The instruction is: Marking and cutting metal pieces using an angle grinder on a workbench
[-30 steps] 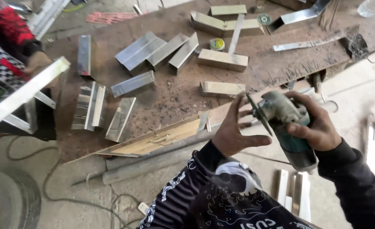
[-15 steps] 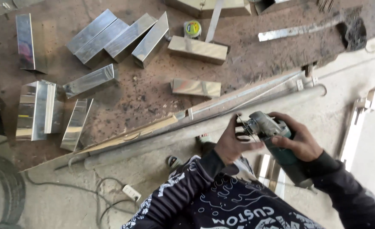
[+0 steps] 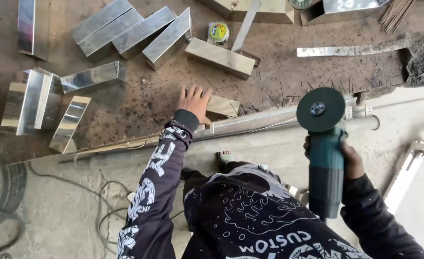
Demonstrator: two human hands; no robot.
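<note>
Rusty steel tabletop (image 3: 279, 72) carried cut metal tubes. Left hand (image 3: 194, 101) lay flat, fingers spread, on 1 tube (image 3: 223, 106). Right hand (image 3: 348, 160) gripped a grinder (image 3: 324, 153), well apart.

Teal angle grinder (image 3: 325, 153) — held upright off the bench edge, dark round disc at the top facing the camera, body gripped low by the right hand (image 3: 348, 160); short rectangular steel tube piece (image 3: 222, 106) — brushed and pale, lying flat on the rusty workbench (image 3: 279, 72), near its front edge, left hand (image 3: 193, 102) pressed flat on its left end.
</note>
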